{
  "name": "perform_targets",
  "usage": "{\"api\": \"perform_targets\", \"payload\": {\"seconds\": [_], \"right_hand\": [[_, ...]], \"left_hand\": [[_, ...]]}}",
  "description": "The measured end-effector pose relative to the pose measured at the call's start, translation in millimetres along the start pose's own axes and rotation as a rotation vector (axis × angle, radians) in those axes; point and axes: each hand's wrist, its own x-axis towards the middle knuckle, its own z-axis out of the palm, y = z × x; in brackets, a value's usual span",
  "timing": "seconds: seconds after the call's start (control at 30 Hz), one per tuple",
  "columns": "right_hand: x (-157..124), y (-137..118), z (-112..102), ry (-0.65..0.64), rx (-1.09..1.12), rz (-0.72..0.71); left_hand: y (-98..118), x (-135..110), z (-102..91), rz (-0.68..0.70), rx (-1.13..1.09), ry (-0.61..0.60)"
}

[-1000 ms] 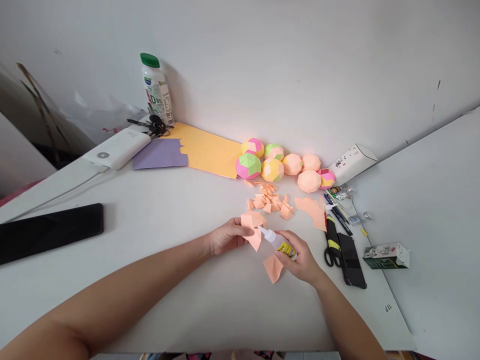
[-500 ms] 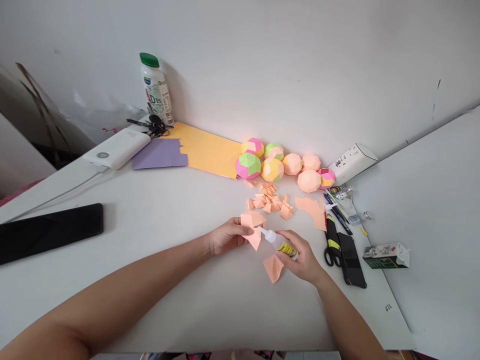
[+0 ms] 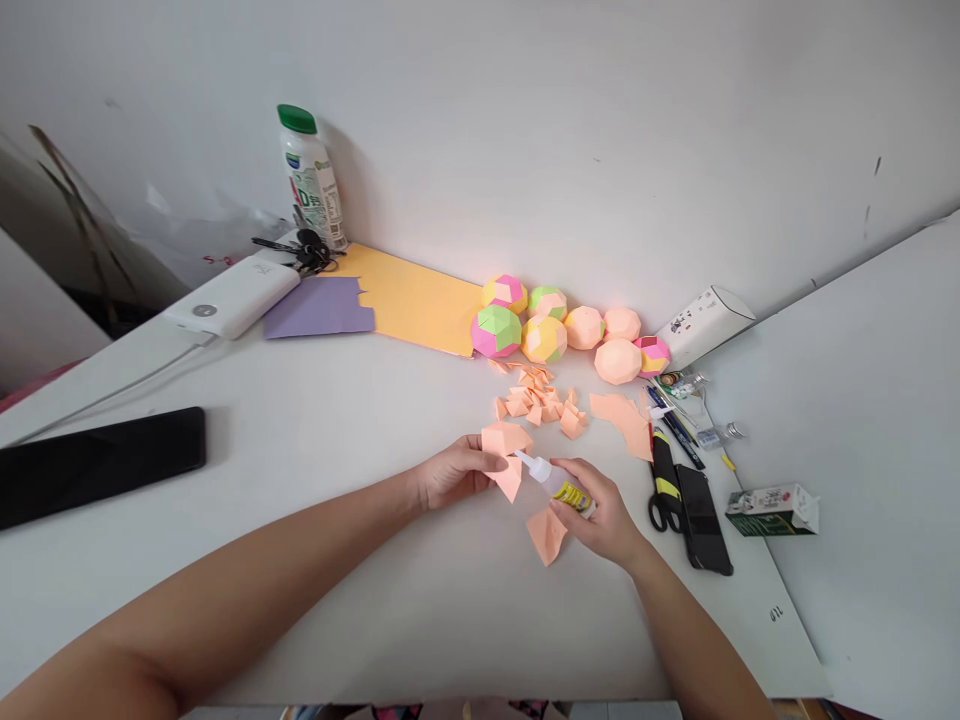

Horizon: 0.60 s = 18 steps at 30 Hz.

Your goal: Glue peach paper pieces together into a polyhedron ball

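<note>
Between thumb and fingers, my left hand [image 3: 459, 472] pinches a folded peach paper piece [image 3: 506, 438], with a pointed flap hanging below the thumb. My right hand [image 3: 604, 510] is wrapped round a small clear glue bottle [image 3: 564, 486] with a yellow label. Its white nozzle points left and meets or nearly meets the paper's edge; contact is too small to tell. Under the bottle, a loose creased peach paper piece [image 3: 547, 537] lies on the white table [image 3: 360, 600]. Just beyond my hands is a heap of small folded peach paper pieces [image 3: 536, 396].
Several faceted paper balls [image 3: 545, 340] sit along the wall. Yellow card [image 3: 427, 300] and purple card [image 3: 319, 307] lie left of them. Scissors [image 3: 666, 510], a phone [image 3: 705, 520] and a carton [image 3: 774, 511] are at right. A power bank [image 3: 236, 297] and black phone [image 3: 105, 465] lie at left.
The glue bottle's nozzle has shifted very slightly left and up along the paper's edge. My left hand and the paper piece hold nearly still.
</note>
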Motion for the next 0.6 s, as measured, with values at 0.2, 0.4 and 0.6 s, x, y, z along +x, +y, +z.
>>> {"api": "perform_targets", "payload": {"seconds": [0.2, 0.4, 0.6], "right_hand": [[0.0, 0.6, -0.6, 0.05, -0.057, -0.051], [1.0, 3.4, 1.4, 0.093, -0.117, -0.105], [0.1, 6.7, 4.3, 0.125, -0.157, -0.14]], "left_hand": [[-0.9, 0.3, -1.1, -0.003, -0.003, 0.01], [1.1, -0.3, 0.7, -0.001, 0.009, -0.011], [1.1, 0.1, -0.2, 0.003, -0.009, -0.02]]}}
